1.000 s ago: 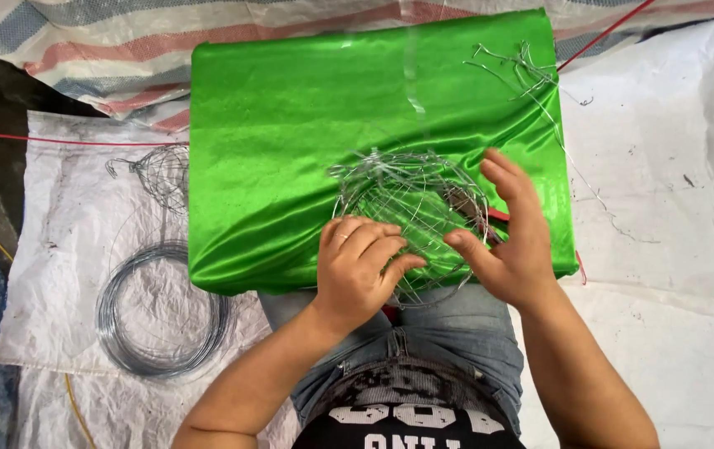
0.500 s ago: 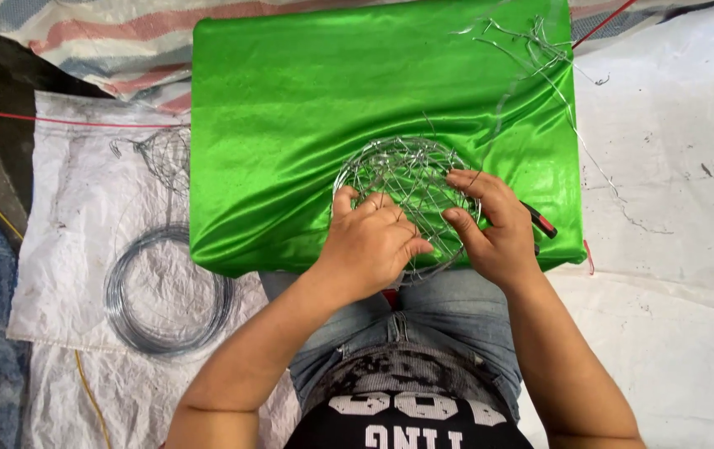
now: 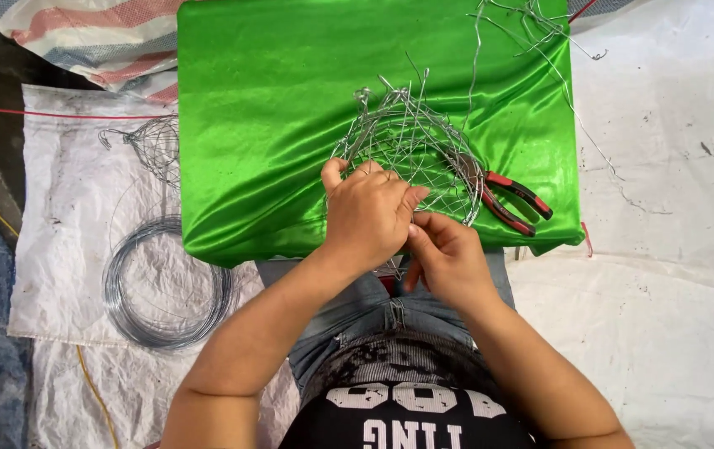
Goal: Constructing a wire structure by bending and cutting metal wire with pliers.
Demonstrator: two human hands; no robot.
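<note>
Green satin-covered desk (image 3: 274,108) over white sacking. Wire basket frame (image 3: 411,150) lies on its near half, loose ends pointing away. Left hand (image 3: 369,212) clamps the near rim; right hand (image 3: 448,254) pinches wire there, fingers curled. Red-handled pliers (image 3: 507,199) just beside.

Pliers (image 3: 507,198) right of hands (image 3: 407,229)

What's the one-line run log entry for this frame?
left hand: gripping round silver wire-mesh basket | right hand: pinching wire at its near rim | red-handled pliers: idle on green satin cloth | grey wire coil: left, on white sack
</note>
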